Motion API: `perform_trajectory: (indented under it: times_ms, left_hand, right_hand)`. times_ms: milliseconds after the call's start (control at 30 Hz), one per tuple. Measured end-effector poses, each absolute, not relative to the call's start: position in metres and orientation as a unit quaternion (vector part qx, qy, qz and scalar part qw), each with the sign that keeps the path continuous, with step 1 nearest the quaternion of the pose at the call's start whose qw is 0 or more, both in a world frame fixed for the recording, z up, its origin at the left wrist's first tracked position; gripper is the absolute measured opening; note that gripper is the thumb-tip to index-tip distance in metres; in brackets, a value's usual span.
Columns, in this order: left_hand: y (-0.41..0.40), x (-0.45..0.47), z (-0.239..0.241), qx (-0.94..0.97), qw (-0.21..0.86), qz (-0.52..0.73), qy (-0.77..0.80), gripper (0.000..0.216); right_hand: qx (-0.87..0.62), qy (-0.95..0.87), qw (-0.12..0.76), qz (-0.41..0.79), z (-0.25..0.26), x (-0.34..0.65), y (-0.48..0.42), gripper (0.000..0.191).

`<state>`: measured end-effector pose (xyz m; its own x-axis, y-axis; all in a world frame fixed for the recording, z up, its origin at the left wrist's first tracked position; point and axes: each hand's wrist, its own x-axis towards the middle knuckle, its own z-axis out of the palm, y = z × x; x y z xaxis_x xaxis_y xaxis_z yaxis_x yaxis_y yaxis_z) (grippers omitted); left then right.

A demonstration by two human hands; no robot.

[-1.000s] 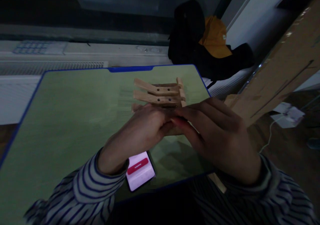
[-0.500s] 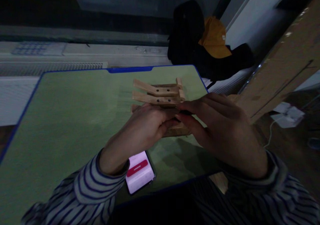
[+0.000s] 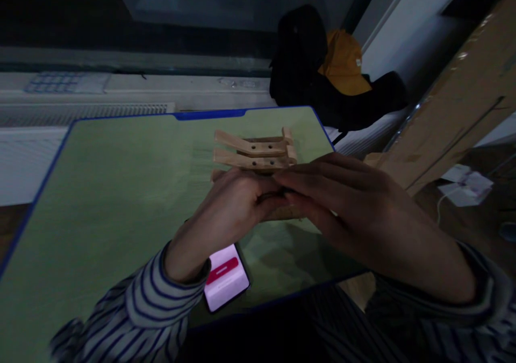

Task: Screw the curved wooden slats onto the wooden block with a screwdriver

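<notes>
A light-wood assembly [image 3: 264, 162] lies on the green tabletop, made of angled slats with dark holes and small upright blocks at their right ends. My left hand [image 3: 237, 193] is closed over the near part of it, fingers bent around a slat and hiding most of that side. Meeting it from the right, my right hand [image 3: 342, 196] has thumb and fingers pinched together. A small dark thing shows between those fingertips, too covered to name. The assembly's near wooden edge [image 3: 284, 213] peeks out below both hands.
A phone [image 3: 226, 277] with a lit pink screen lies near the front edge of the green table [image 3: 133, 191]. Beyond the table are a yellow cap [image 3: 344, 64] and black cloth items. A large cardboard sheet [image 3: 455, 94] stands at the right.
My right hand has shifted slightly left, its fingers now flatter and closer over the left fingers, covering more of the dark thing. My left hand stays almost in place.
</notes>
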<state>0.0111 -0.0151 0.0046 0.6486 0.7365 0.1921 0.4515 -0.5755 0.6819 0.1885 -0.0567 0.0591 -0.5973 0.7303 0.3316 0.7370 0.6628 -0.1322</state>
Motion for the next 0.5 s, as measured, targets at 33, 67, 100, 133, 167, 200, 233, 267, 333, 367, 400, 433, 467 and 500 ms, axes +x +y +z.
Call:
perform_trajectory:
  times_ms: [33, 67, 100, 133, 167, 200, 233, 267, 333, 367, 400, 433, 467, 500]
  left_hand:
    - [-0.015, 0.011, 0.005, 0.860, 0.300, 0.231, 0.343, 0.014]
    - [-0.014, 0.011, 0.004, 0.865, 0.296, 0.224, 0.339, 0.013]
    - [-0.014, 0.011, 0.004, 0.869, 0.291, 0.219, 0.335, 0.013]
    - [-0.013, 0.011, 0.004, 0.872, 0.289, 0.213, 0.332, 0.015]
    - [-0.013, 0.011, 0.004, 0.874, 0.289, 0.209, 0.329, 0.017]
    - [-0.013, 0.011, 0.004, 0.875, 0.291, 0.207, 0.328, 0.018]
    - [-0.013, 0.011, 0.004, 0.875, 0.292, 0.205, 0.328, 0.018]
    - [-0.014, 0.012, 0.004, 0.873, 0.292, 0.207, 0.331, 0.018]
    - [-0.015, 0.012, 0.006, 0.863, 0.295, 0.223, 0.344, 0.016]
    - [-0.016, 0.012, 0.006, 0.856, 0.296, 0.234, 0.353, 0.015]
    - [-0.016, 0.013, 0.006, 0.850, 0.299, 0.244, 0.360, 0.015]
    - [-0.017, 0.013, 0.007, 0.844, 0.301, 0.252, 0.364, 0.016]
    - [-0.017, 0.013, 0.007, 0.842, 0.303, 0.258, 0.364, 0.017]
    - [-0.018, 0.013, 0.007, 0.842, 0.303, 0.262, 0.361, 0.018]
  right_hand:
    - [-0.415, -0.890, 0.187, -0.014, 0.057, 0.188, -0.057, 0.023]
    - [-0.427, -0.883, 0.195, -0.023, 0.055, 0.187, -0.057, 0.019]
    - [-0.443, -0.872, 0.205, -0.037, 0.052, 0.186, -0.057, 0.016]
    - [-0.457, -0.861, 0.215, -0.053, 0.048, 0.185, -0.057, 0.016]
    - [-0.467, -0.853, 0.223, -0.067, 0.045, 0.184, -0.057, 0.016]
    - [-0.469, -0.850, 0.228, -0.078, 0.042, 0.183, -0.058, 0.016]
    - [-0.470, -0.849, 0.227, -0.086, 0.041, 0.182, -0.059, 0.016]
    - [-0.472, -0.848, 0.222, -0.092, 0.040, 0.182, -0.059, 0.015]
    - [-0.479, -0.848, 0.205, -0.096, 0.042, 0.181, -0.060, 0.016]
    - [-0.483, -0.849, 0.195, -0.094, 0.045, 0.181, -0.060, 0.018]
    - [-0.486, -0.849, 0.186, -0.090, 0.047, 0.180, -0.060, 0.019]
    - [-0.488, -0.850, 0.179, -0.084, 0.050, 0.180, -0.060, 0.020]
    - [-0.488, -0.852, 0.173, -0.073, 0.053, 0.180, -0.061, 0.020]
    - [-0.486, -0.855, 0.171, -0.061, 0.055, 0.181, -0.061, 0.021]
